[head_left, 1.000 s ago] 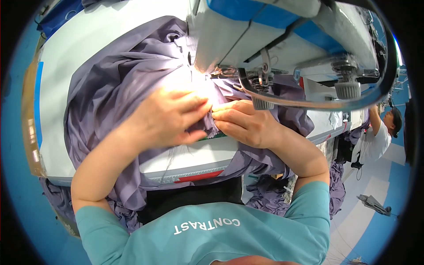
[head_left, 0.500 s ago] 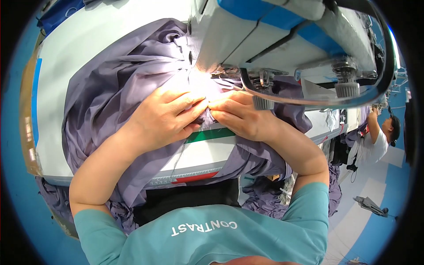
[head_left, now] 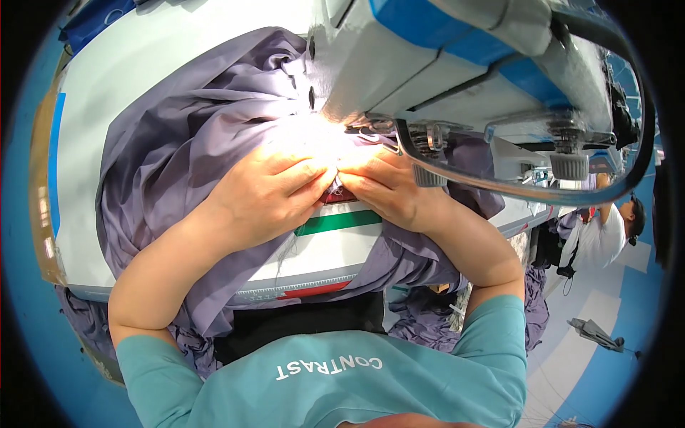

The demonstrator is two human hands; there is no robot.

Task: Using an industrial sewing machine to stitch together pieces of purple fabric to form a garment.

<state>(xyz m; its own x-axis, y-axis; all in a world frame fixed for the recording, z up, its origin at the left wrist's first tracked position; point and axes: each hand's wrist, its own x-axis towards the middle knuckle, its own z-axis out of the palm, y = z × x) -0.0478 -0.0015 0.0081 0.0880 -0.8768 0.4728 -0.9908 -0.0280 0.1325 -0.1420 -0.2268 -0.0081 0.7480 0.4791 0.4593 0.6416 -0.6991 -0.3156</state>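
Purple-grey fabric [head_left: 164, 135] lies in loose folds over the white sewing table and hangs past its front edge. My left hand [head_left: 275, 185] pinches the fabric edge just in front of the sewing machine [head_left: 399, 64], thumb and fingers pressed together. Close beside it, fingertips almost meeting, my right hand [head_left: 389, 182] pinches the same cloth. A bright lamp glare washes out the spot beyond my fingertips, so the needle and the seam there cannot be made out. Loose threads stick out below my fingertips.
Green tape [head_left: 339, 222] and a measuring tape with a red strip [head_left: 314, 289] run along the table's front. A clear curved guard [head_left: 514, 189] juts from the machine at right. More purple cloth [head_left: 428, 317] lies below. Another person [head_left: 606, 232] works at far right.
Both hands stay closed on the fabric and have barely shifted. The view has moved slightly, and a dark red patch now shows below my fingertips.
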